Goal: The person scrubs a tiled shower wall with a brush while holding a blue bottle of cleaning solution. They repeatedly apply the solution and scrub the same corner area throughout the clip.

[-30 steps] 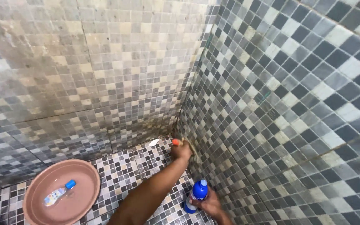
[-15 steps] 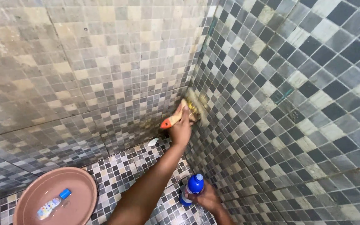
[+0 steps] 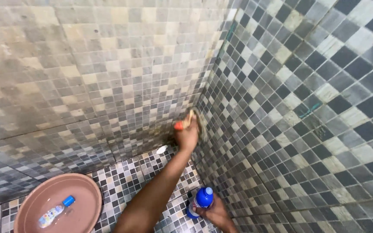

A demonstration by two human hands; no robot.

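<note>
My left hand (image 3: 187,137) grips a scrub brush (image 3: 198,123) with an orange handle end. Its bristles press on the dark checked mosaic wall (image 3: 307,108), right at the corner with the beige mosaic wall (image 3: 109,73). The arm reaches up from the lower middle of the view. My right hand (image 3: 214,213) is low at the bottom edge. It holds a bottle with a blue cap (image 3: 201,199) upright just above the mosaic floor (image 3: 126,181).
A round pink basin (image 3: 31,207) stands on the floor at the lower left, with a small blue-capped bottle (image 3: 56,210) lying inside it. A small white object (image 3: 162,149) lies on the floor at the foot of the beige wall.
My left hand has carried the brush up the corner from near the floor to the wall, then dropped slightly. The right hand still holds the blue-capped bottle.
</note>
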